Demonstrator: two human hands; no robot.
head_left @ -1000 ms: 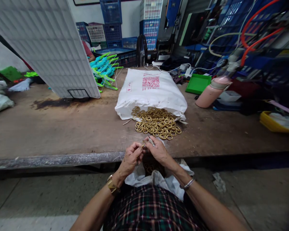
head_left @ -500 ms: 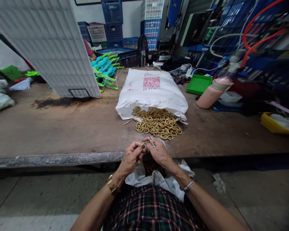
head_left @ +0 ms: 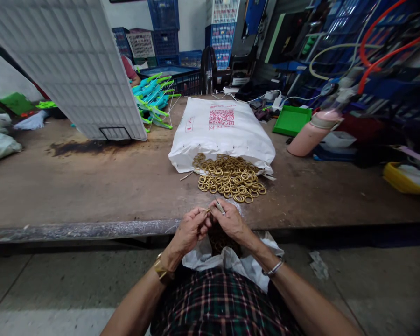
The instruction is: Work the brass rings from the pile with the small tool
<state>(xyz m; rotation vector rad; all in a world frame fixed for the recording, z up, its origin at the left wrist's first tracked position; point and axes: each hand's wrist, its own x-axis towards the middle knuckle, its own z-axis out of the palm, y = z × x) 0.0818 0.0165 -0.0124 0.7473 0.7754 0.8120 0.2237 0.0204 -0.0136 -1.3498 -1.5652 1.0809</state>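
Note:
Just over the table's front edge my two hands meet. My left hand (head_left: 192,229) pinches a small brass ring (head_left: 207,211), seen nearly edge-on. My right hand (head_left: 230,221) is closed around a small pointed metal tool (head_left: 219,206), its fingertips at the ring. Beyond them, a pile of brass rings (head_left: 231,179) spills from the mouth of a white woven sack (head_left: 199,126) with red print. Below my hands, an open white bag (head_left: 238,263) on my lap holds more rings, partly hidden by my right hand and wrist.
A white ribbed panel (head_left: 91,70) stands at the left, with turquoise and green plastic pieces (head_left: 156,100) beside it. On the right are a green tray (head_left: 291,120), a pink bottle (head_left: 310,135) and a yellow basket (head_left: 402,179). A person's arm (head_left: 131,72) shows behind the panel.
The view has shifted slightly. My hands have drawn a little closer together around the ring, and less of it shows between the fingers.

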